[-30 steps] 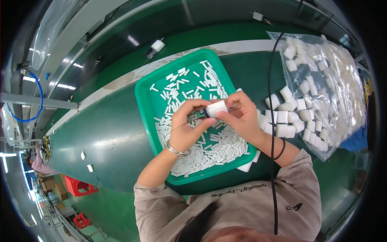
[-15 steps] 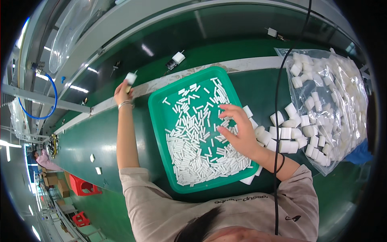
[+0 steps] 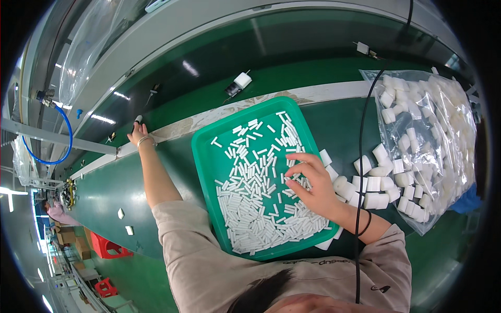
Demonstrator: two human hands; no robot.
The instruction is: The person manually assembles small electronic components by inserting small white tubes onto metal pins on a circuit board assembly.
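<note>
The green tray [image 3: 209, 156] sits mid-frame on the green bench, heaped with short white sticks [image 3: 255, 203]. The right hand [image 3: 310, 182] rests among them, fingers curled and pinching at a few. The left hand [image 3: 137, 133] reaches far to the upper left, to the belt's edge, fingertips closed on a small white piece [image 3: 138, 119]; the view is too small there to be sure of the grip. Judging by the pile, most sticks are still unused. Right of the tray lie loose white caps [image 3: 373, 182], spilling from a clear bag [image 3: 443, 135] that is still nearly full. One assembled white part [image 3: 242, 80] rides the dark conveyor [image 3: 313, 47] above. Red crates [image 3: 107, 245] stand on the floor at lower left.
</note>
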